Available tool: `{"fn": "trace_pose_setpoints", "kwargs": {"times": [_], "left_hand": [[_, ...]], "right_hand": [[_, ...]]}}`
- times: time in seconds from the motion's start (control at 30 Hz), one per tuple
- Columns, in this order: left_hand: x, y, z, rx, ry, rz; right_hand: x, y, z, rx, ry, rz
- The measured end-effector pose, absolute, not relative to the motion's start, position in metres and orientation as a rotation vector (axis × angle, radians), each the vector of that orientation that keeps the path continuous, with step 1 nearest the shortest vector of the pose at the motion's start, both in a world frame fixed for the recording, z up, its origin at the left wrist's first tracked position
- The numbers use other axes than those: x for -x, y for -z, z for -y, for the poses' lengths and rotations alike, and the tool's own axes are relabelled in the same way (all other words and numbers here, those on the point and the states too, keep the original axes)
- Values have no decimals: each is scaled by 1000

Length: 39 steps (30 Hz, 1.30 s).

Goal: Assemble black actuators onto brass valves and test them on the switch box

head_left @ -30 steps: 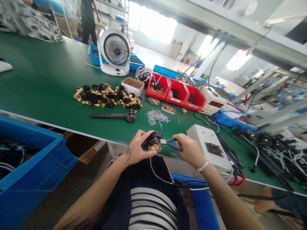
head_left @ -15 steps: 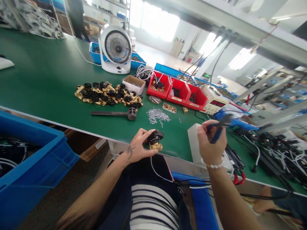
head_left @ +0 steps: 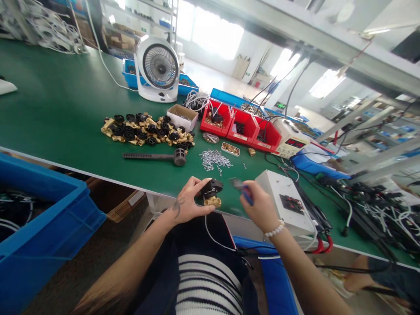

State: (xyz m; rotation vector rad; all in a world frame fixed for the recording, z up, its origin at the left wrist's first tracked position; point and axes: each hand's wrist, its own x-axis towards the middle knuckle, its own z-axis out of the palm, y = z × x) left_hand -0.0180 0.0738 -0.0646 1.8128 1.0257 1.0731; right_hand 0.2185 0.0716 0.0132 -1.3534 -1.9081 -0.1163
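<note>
My left hand (head_left: 192,199) grips a brass valve fitting (head_left: 212,201) topped by a black housing (head_left: 211,187), at the front edge of the green table. A thin white cable (head_left: 211,233) runs below it. To the right, my right hand (head_left: 260,205) is closed round blue-handled pliers (head_left: 246,194). Their metal jaws are blurred by motion and point left, toward the black housing but apart from it. Just beyond both hands lies a pile of small silver wire clips (head_left: 215,159).
A grey mallet-like tool (head_left: 154,156) lies left of the clips, before a heap of brass and black fittings (head_left: 144,129). Red bins (head_left: 241,135) and a white fan (head_left: 160,70) stand behind. A white box (head_left: 285,201) with cables is at right, a blue crate (head_left: 49,245) at left.
My right hand has moved left and slightly down with the pliers, from over the white box to beside the valve fitting. My left hand keeps its grip in place.
</note>
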Motion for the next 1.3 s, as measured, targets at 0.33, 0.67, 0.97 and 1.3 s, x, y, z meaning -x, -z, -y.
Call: {"fn": "trace_pose_setpoints", "kwargs": {"times": [0.33,0.67,0.97,1.3], "left_hand": [[17,63,-73,-1835,-1081,-1032],[17,62,-72,-1867,-1095,-1050],[14,61,-69,-1867,-1116,-1086],[9,57,-63,-2026,-1147,-1118]], "right_hand": [[-218,-11,-73,1396,132,1800],[-220,-14,-74,1344,261,1798],[-223,-22,-69,1352,197,1874],[-224,-30,-62,1398,126,2061]]}}
